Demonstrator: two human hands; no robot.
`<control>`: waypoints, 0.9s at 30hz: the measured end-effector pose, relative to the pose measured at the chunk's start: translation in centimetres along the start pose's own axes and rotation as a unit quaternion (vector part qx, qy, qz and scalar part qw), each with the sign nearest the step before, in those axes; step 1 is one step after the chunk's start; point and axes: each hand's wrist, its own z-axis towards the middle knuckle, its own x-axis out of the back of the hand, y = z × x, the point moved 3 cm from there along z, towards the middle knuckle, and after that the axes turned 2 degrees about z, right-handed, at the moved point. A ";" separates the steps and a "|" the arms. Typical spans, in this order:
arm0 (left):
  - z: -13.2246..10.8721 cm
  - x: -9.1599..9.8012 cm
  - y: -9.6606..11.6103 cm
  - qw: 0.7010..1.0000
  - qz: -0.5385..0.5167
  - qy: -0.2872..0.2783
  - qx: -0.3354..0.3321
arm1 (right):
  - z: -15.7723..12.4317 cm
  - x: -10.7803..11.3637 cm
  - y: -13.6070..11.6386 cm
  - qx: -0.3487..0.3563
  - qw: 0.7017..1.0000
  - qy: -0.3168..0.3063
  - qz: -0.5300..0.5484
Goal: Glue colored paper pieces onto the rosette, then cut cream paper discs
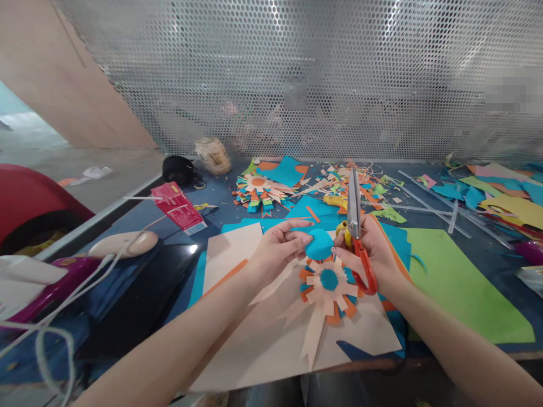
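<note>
My left hand [278, 249] pinches a round blue paper disc [319, 244] by its left edge, held just above the table. On the disc's right side, my right hand [373, 251] grips orange-handled scissors [355, 226] with the blades pointing up and away. Directly below the disc lies a paper rosette [328, 285] of cream, orange and blue strips with a blue centre and a cream ribbon tail. It rests on cream sheets [271, 333].
A second rosette [258, 189] and paper scraps [339, 183] lie further back. A green sheet [458, 282] is at right, coloured sheets [504, 195] at far right. A glue gun [51, 282] with white cord and a red packet [178, 207] lie left. Perforated metal screen [297, 73] behind.
</note>
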 end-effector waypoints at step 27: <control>3.1 2.9 -0.6 0.707 0.658 -0.148 -0.211 | 1.6 2.2 1.2 -0.023 0.992 0.118 0.050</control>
